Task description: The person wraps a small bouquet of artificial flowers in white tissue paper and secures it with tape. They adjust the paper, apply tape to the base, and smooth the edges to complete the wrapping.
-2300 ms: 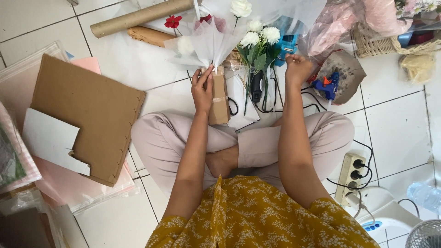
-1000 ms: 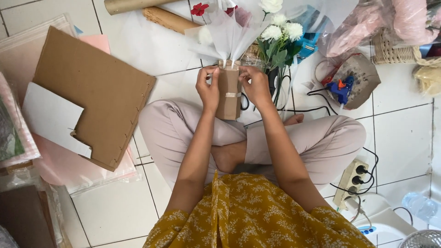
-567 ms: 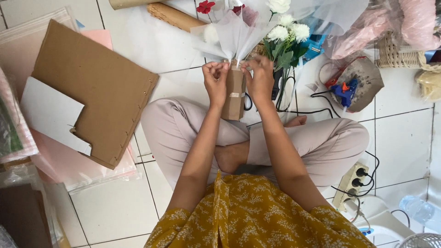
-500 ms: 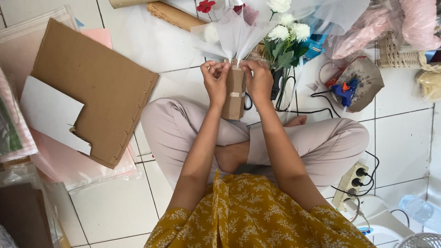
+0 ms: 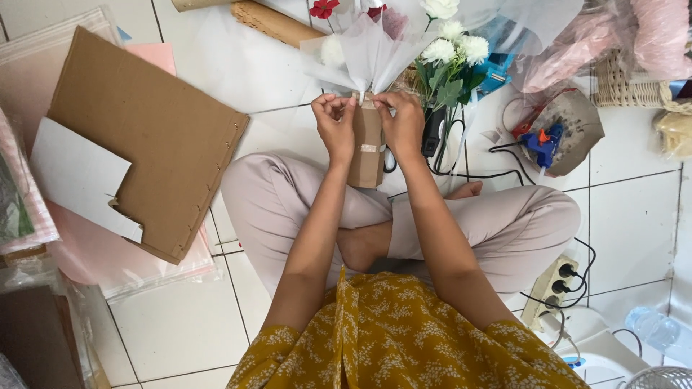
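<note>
I wear a mustard-yellow top printed all over with small pale floral sprigs; a seam or fold runs down its middle, and the cloth gathers loosely at my waist. Its sleeves end high, so my arms are bare from above the elbow down. My trousers are a pale, dusty pinkish-beige, plain and soft-looking, with light creases at the knees. My feet are bare. My left hand (image 5: 334, 124) and right hand (image 5: 401, 124) carry no rings, watch or bracelet that I can make out, and my nails look short.
</note>
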